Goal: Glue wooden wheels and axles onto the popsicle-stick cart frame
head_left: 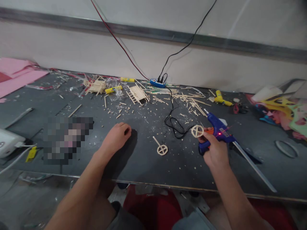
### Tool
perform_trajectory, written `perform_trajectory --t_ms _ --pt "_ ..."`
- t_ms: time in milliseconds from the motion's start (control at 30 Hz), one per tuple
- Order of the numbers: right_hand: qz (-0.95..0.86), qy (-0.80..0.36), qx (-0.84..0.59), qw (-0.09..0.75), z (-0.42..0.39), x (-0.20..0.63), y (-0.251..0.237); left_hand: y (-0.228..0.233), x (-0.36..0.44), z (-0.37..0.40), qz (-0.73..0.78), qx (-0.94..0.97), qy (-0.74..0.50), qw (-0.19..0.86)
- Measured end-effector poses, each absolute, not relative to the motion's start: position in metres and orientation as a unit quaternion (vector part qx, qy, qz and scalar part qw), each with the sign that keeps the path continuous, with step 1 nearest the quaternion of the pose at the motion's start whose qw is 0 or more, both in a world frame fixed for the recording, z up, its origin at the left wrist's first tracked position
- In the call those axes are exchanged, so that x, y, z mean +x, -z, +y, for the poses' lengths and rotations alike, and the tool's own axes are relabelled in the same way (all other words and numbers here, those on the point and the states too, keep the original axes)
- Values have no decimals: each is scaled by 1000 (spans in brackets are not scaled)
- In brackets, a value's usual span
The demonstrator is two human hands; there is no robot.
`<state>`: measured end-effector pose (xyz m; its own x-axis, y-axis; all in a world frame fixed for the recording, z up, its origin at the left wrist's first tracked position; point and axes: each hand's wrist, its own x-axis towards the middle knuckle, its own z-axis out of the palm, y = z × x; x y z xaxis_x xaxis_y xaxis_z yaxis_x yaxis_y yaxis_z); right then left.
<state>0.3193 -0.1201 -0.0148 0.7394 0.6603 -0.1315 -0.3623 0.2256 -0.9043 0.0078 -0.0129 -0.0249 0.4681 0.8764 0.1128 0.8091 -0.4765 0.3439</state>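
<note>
My left hand is held over the dark table with its fingers curled in, and nothing shows in it. Between the thumb and fingers of my right hand is a small wheel of wooden sticks, round with crossed spokes. Right by that same hand is a blue hot glue gun, its red light lit and a long glue stick out of its back; I cannot tell whether the hand also grips its handle. A second stick wheel, with a stick axle, lies on the table between my hands.
At the back are two stick models, loose sticks, yellow glue tubes and a blue power strip. A black cord loops across the middle. A white power adapter sits left, coloured scraps right.
</note>
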Motion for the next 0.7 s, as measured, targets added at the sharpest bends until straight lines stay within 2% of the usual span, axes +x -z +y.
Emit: perform_trajectory --t_ms 133,200,433,700 --pt "-146 -338 -532 763 -119 318 19 19 6 -5 553 797 -228 81" --pt "-151 -346 -530 759 -119 313 23 17 12 -6 553 782 -269 104" --pt "-172 -408 -530 723 -104 291 33 21 50 -12 508 674 -379 380" --pt "-227 -466 -490 701 -82 260 33 18 88 -24 351 567 -304 680"
